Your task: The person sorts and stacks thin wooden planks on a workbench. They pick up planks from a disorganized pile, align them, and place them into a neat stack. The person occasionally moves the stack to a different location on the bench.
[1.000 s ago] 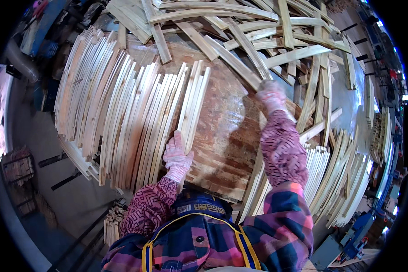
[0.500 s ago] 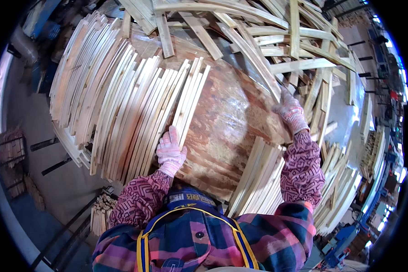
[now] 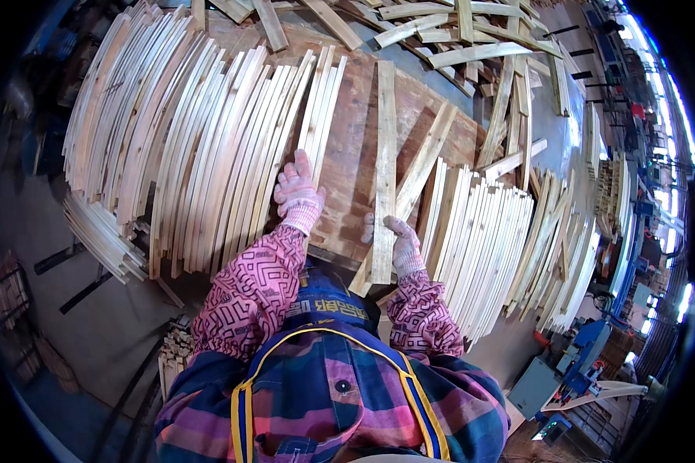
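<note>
My right hand (image 3: 400, 239), in a pale glove, closes around the near part of a long wooden slat (image 3: 386, 139) pointing away from me. Beneath it, a second slat (image 3: 428, 154) slants across; whether my fingers also hold that one is hidden. My left hand (image 3: 298, 194), gloved too, lies with its fingers stretched out at the near part of a few light slats (image 3: 322, 108). These are the rightmost of a wide row of slats (image 3: 224, 154) laid side by side to the left.
A brown, worn wooden tabletop (image 3: 355, 154) shows between the rows. Another row of slats (image 3: 483, 239) lies to the right. Loose slats (image 3: 471, 54) pile crosswise at the far side. Blue machinery (image 3: 587, 347) stands at the lower right, and bundled sticks (image 3: 179, 351) at the lower left.
My right hand has come from the far pile toward my body, bringing a slat with it. Two slats now lie across the tabletop's middle. My left hand stays by the left row.
</note>
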`<state>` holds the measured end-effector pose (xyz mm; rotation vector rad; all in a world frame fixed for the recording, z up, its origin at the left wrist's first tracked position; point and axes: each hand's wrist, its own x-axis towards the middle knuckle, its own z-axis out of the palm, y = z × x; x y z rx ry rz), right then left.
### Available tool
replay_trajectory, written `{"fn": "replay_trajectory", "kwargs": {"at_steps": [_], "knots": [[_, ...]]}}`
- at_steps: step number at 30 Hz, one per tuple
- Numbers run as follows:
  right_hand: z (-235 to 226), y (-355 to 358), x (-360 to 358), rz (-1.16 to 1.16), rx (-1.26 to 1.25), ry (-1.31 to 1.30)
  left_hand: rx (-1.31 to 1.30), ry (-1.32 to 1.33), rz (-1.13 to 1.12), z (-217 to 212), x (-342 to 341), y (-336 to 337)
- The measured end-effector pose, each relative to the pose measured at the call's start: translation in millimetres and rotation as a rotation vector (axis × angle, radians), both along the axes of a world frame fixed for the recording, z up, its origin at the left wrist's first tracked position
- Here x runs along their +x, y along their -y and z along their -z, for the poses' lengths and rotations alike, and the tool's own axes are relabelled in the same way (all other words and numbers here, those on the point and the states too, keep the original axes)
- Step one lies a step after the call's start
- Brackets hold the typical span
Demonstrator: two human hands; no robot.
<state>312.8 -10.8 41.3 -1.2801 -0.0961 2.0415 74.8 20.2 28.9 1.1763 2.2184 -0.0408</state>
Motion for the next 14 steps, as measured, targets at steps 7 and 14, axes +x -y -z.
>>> {"fn": "replay_trajectory", "kwargs": {"at_steps": [7, 14], "knots": [[3, 20, 17, -0.499, 0.116, 1.291, 0.005, 0.036, 0.027, -7, -1, 0], [-58, 4, -3, -1.124, 0.14, 1.786, 0.064, 0.083, 0.088, -6, -10, 12]]}}
